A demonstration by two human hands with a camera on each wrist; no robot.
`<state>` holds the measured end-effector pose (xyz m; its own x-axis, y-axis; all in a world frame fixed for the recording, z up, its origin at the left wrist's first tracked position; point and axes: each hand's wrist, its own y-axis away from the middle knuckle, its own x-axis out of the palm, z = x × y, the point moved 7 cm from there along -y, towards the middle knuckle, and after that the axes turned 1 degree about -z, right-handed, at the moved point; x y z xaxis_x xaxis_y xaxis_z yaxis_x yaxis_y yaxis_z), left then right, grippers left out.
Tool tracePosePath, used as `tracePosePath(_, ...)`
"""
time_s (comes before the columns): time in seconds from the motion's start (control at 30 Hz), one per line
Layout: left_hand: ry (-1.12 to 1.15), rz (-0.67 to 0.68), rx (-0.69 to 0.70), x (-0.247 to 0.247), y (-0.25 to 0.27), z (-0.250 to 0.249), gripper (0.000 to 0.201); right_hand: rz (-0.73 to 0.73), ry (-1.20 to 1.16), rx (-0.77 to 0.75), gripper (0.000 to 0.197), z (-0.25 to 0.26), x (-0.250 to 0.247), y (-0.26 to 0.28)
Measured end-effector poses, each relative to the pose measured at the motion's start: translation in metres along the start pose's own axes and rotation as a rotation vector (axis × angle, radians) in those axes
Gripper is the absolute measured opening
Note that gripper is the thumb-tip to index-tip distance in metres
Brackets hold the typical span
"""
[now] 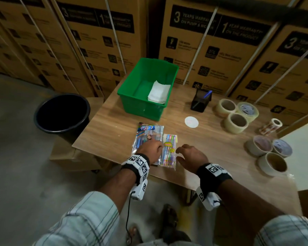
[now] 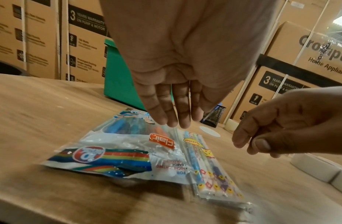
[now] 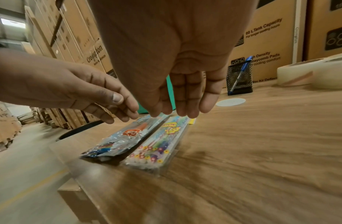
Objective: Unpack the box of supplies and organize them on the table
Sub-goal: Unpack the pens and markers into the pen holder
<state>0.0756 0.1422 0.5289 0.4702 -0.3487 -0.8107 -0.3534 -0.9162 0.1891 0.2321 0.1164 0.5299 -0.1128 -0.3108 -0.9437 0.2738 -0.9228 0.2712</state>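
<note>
Neither hand gripped anything: left hand (image 1: 150,148) and right hand (image 1: 191,155) hovered loose over two pen packets (image 1: 156,144) at lower centre. Only napkins (image 1: 158,92) remained in the green bin (image 1: 132,102), upper centre; unpacking looked nearly done.

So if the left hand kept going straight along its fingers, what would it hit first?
Most likely the larger pen packet: the left hand points forward and down, fingertips just over it. The green bin lies beyond; actual contact is unclear.

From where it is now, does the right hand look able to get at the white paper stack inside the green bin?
Probably yes: the right hand is empty, the green bin is open-topped, and nothing stands between it and the white paper stack.
</note>
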Motion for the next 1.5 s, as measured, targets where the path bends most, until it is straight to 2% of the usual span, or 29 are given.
tracePosePath(0.1,-0.025,0.025,-0.015,0.002,-0.012,-0.002,0.025,0.021,0.027,0.026,0.035,-0.008,-0.002,-0.013)
tracePosePath(0.17,-0.067,0.053,-0.027,0.008,-0.023,-0.003,0.028,0.053,0.066,0.1,0.037,-0.018,0.0,-0.022)
tracePosePath(0.3,-0.257,0.08,0.033,0.021,-0.041,-0.008,0.059,0.18,0.076,0.232,0.04,-0.029,0.012,-0.036)
tracePosePath(0.33,-0.317,0.102,0.057,0.026,-0.045,-0.009,0.058,0.196,0.053,0.241,0.04,-0.03,0.013,-0.04)
tracePosePath(0.47,-0.516,0.13,0.103,0.037,-0.054,-0.013,0.03,0.225,-0.11,0.26,0.039,-0.028,0.019,-0.058)
tracePosePath(0.6,-0.462,0.111,0.078,0.036,-0.06,-0.011,0.027,0.221,-0.387,0.329,0.032,-0.029,0.028,-0.068)
tracePosePath(0.67,-0.392,0.109,0.064,0.036,-0.06,-0.006,0.032,0.225,-0.585,0.407,0.022,-0.034,0.037,-0.075)
tracePosePath(0.73,-0.335,0.106,0.038,0.035,-0.059,-0.002,0.041,0.252,-0.698,0.47,0.027,-0.038,0.044,-0.08)
tracePosePath(0.87,-0.325,0.127,0.024,0.035,-0.056,-0.001,0.049,0.3,-0.81,0.539,0.024,-0.038,0.054,-0.081)
tracePosePath(0.93,-0.315,0.121,0.012,0.036,-0.056,0.0,0.051,0.294,-0.81,0.508,0.025,-0.036,0.056,-0.086)
tracePosePath(1.03,-0.304,0.113,0.001,0.036,-0.054,0.002,0.049,0.284,-0.845,0.466,0.013,-0.032,0.06,-0.089)
tracePosePath(1.17,-0.272,0.126,-0.011,0.033,-0.052,-0.002,0.042,0.282,-0.845,0.469,0.036,-0.03,0.064,-0.085)
tracePosePath(1.27,-0.228,0.061,-0.019,0.018,-0.055,-0.012,0.032,0.215,-0.804,0.493,0.052,-0.039,0.045,-0.083)
tracePosePath(1.37,-0.044,-0.061,-0.063,-0.006,-0.066,-0.023,0.026,0.061,-0.736,0.499,0.048,-0.047,-0.013,-0.073)
tracePosePath(1.5,0.308,-0.094,-0.09,-0.033,-0.083,-0.054,0.017,-0.195,-0.645,0.423,0.043,-0.057,-0.099,-0.062)
